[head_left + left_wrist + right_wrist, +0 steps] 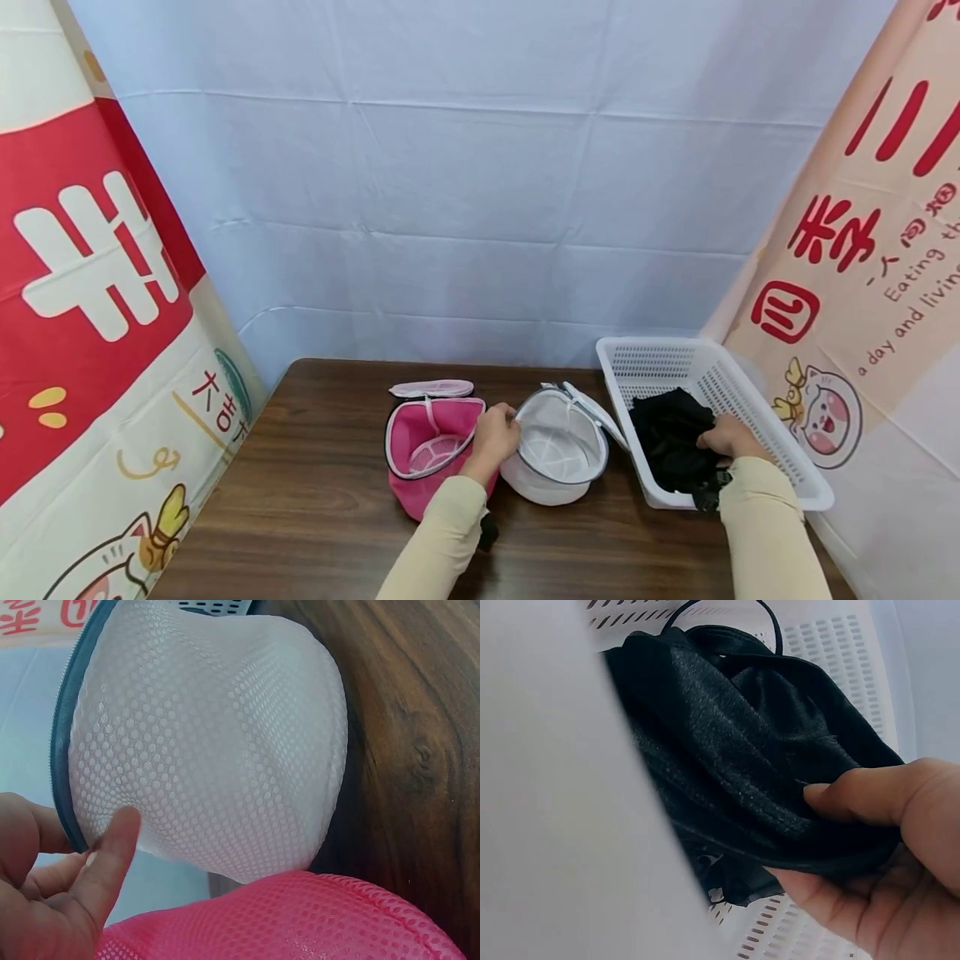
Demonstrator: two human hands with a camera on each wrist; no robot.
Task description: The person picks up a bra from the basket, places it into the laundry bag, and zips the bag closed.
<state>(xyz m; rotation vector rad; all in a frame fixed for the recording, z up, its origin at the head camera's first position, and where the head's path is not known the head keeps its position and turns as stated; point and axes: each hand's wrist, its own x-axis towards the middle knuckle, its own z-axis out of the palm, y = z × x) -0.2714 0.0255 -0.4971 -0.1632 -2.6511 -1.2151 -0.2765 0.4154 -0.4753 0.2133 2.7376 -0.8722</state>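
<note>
My left hand (497, 435) pinches the zippered rim of a white mesh laundry bag (202, 742), which stands with its round mouth open and its lid folded back. Just left of it, under my forearm, is a pink mesh laundry bag (417, 487), also unzipped. At the right, my right hand (733, 439) reaches into a white plastic basket (813, 492). Thumb and fingers grip the edge of a black garment (735, 750) with a thin strap, its fabric bunched up in the basket. The garment's full shape cannot be told.
The bags and basket stand on a dark wooden table (300, 483). A pale cloth (465, 208) hangs behind it, with printed cloths (847, 275) at the sides. Beneath my left sleeve, a small dark item (487, 532) is partly hidden.
</note>
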